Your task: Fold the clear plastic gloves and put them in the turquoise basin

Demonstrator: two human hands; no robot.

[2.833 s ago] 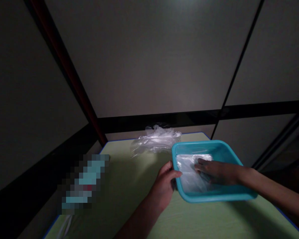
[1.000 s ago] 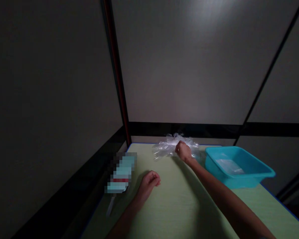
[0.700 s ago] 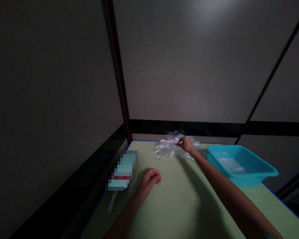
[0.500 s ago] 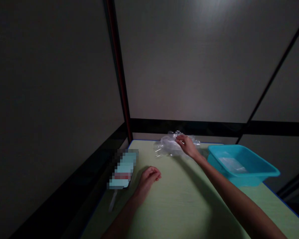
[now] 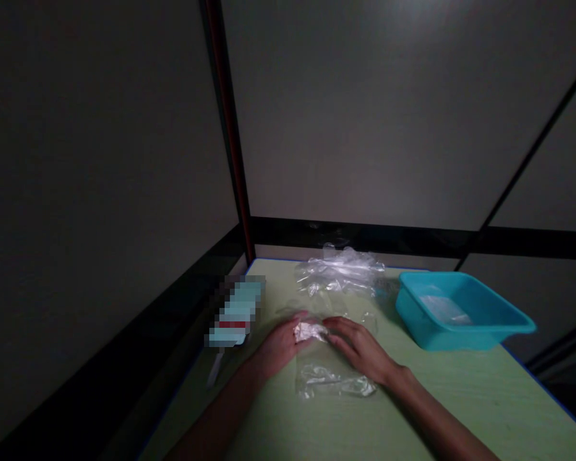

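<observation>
My left hand [image 5: 281,347] curls round one side of a small whitish crinkled bunch of thin film [image 5: 310,331]. From the other side, the fingertips of my right hand [image 5: 362,346] bend in and grip the same piece. It belongs to a clear plastic bag or similar thin clear item [image 5: 336,382], spread flat on the table beneath both hands, with a wrinkled edge nearer me. Its exact kind is hard to make out. Behind my hands lies a loose pile of clear plastic film [image 5: 343,267].
A turquoise plastic basin [image 5: 465,340] stands at the right of the green table [image 5: 461,397], a clear piece inside it. At the left edge is a pixelated pale-blue object [image 5: 237,307] with a thin whitish strip below it. Walls rise behind and on the left.
My right hand has come back from the pile at the rear towards me, bringing a clear plastic piece. My left hand has closed on that piece, and both hands are now together over the table.
</observation>
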